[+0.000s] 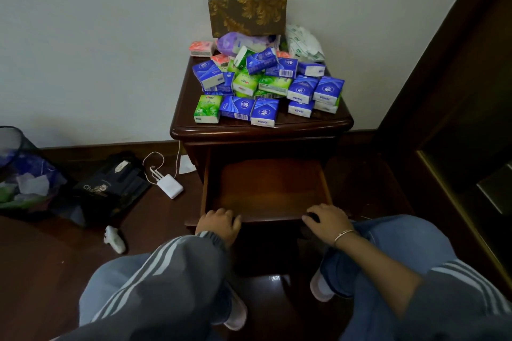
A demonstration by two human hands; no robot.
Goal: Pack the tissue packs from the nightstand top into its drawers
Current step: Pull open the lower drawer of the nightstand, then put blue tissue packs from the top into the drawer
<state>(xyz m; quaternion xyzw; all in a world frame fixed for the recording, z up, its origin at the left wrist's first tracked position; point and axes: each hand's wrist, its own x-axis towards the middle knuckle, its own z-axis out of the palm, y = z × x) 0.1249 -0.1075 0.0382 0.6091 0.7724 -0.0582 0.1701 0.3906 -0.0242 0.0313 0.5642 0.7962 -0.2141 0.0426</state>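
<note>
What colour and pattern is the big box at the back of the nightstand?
Brown with a gold leaf pattern; the head view shows the box best.

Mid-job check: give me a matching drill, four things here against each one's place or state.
Things: 1 brown tissue box with gold leaves; 2 white charger block; 3 brown wooden drawer; 4 left hand.
Places or states: A on the floor left of the dark wooden nightstand; B gripping the drawer's front edge; C at the back of the nightstand top; D pulled out, nothing visible inside.
Pairs: 1-C; 2-A; 3-D; 4-B.
</note>
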